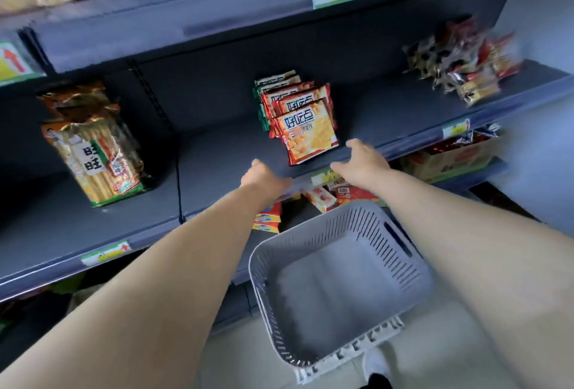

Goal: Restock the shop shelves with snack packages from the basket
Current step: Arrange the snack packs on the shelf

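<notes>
right hand (pixel 362 160) spread empty, left hand (pixel 264 176) grip unclear, one basket (pixel 357 227), about six cracker packs (pixel 306 128)

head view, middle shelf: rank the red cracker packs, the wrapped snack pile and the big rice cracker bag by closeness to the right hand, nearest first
1. Red cracker packs: just left of the right hand, at the front of the shelf.
2. Wrapped snack pile: off to the right, farther back.
3. Rice cracker bag: far to the left.
</notes>
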The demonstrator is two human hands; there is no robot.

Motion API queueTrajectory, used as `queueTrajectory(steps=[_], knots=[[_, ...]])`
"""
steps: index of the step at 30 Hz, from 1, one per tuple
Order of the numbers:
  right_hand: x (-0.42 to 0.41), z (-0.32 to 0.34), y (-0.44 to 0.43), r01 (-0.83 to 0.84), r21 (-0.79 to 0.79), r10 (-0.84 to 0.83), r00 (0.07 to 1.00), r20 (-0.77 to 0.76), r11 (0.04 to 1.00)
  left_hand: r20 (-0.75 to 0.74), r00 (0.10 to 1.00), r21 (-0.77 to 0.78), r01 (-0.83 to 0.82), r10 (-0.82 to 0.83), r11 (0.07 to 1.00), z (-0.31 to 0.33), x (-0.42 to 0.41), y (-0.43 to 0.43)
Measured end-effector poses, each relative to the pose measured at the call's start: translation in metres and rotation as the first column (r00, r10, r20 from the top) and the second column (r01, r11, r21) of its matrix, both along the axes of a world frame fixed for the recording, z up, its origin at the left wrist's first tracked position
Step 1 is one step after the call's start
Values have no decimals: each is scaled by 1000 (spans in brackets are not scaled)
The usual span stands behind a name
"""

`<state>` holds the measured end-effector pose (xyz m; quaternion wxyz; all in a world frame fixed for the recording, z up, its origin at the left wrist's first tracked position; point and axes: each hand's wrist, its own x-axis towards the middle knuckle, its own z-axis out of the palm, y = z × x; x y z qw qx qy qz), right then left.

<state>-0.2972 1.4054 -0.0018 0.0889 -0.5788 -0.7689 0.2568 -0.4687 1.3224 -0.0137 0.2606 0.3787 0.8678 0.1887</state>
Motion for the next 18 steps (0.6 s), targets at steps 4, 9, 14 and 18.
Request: queueTrajectory(steps=[4,9,14,18], knots=[[14,-8,67,-82,-100,81,997,-12,992,145,965,25,-225,220,974,-8,18,66],[-3,-18,125,-162,-198,139,982,-125,967,153,931,8,-338,333,941,-17,8,108],[-27,-33,168,-217,-287,143,956,-258,933,291,871,42,-424,395,905,-27,2,141],[-32,-45,196,-200,-306,148,971,-186,931,218,903,121,-401,370,908,-40,13,160]])
